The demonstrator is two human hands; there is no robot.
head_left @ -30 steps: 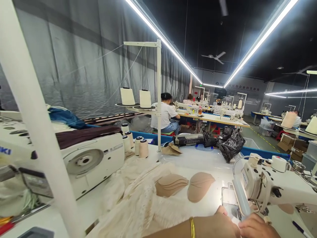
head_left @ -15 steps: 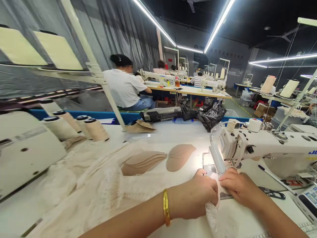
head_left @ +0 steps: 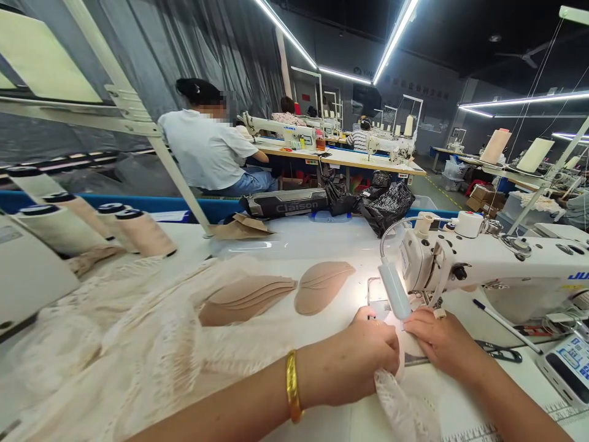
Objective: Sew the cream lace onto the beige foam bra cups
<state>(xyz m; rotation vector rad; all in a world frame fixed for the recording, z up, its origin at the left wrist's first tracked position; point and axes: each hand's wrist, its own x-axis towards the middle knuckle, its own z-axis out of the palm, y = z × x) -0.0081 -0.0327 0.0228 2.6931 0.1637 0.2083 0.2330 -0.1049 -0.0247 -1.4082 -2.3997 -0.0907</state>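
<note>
My left hand, with a gold bangle at the wrist, is closed on a piece of pale lace fabric, whose loose end hangs below the fist. My right hand pinches the same fabric's edge with fingertips close together, just in front of the needle area. Both hands rest at the bed of a white sewing machine. A small tube lamp on a bent neck lights the spot and partly covers the presser foot. Left of my hands lie several overlapping beige cup-shaped pieces and another beige piece.
Cream lace fabric spreads over the table's left side. Thread cones stand behind it. Scissors, a white pen and a control panel lie right. Black plastic bags sit at the back; a person sits beyond.
The camera view has shifted slightly, so the scene sits further left. Both hands keep their hold on the lace fabric, with little visible movement at the machine.
</note>
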